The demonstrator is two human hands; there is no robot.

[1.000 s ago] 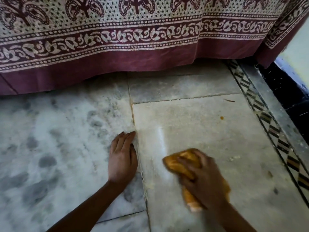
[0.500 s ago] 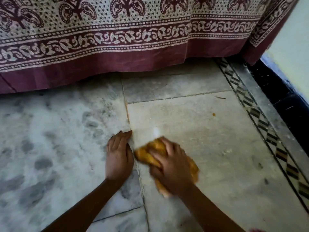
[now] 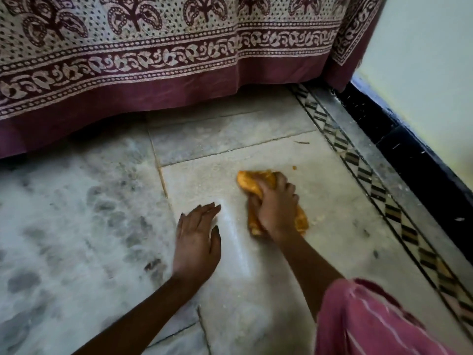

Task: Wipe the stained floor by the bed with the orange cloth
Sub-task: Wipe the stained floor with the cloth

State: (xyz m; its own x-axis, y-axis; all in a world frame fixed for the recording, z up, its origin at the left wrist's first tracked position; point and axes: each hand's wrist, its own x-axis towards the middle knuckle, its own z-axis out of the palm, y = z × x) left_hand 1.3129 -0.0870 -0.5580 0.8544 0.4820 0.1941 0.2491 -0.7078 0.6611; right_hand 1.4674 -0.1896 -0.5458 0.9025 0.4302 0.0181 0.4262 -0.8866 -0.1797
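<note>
While we are kneeling on the stone floor (image 3: 320,201) beside the bed, we are pressing the orange cloth (image 3: 249,181) down under our right hand (image 3: 275,211), whose fingers are curled and clenched around the bunched middle of it. The cloth is lying on the pale tile right of centre, with one crumpled end poking out on the far side of the knuckles and another bulging out nearer to us. Our left hand (image 3: 195,245) is resting flat just to the left, fingers held together and thumb out, palm on the same tile near the seam, apparently bracing our weight. Left of the seam, the grey marbled slab (image 3: 76,226) is showing dark blotches. The patterned bedspread (image 3: 153,60) is hanging along the far edge. We are judging the cloth to be soft, light and floppy, possibly damp, so it is folding wherever it is squeezed; taking it in a fistful at the centre, as here, is looking like the surest hold for scrubbing.
</note>
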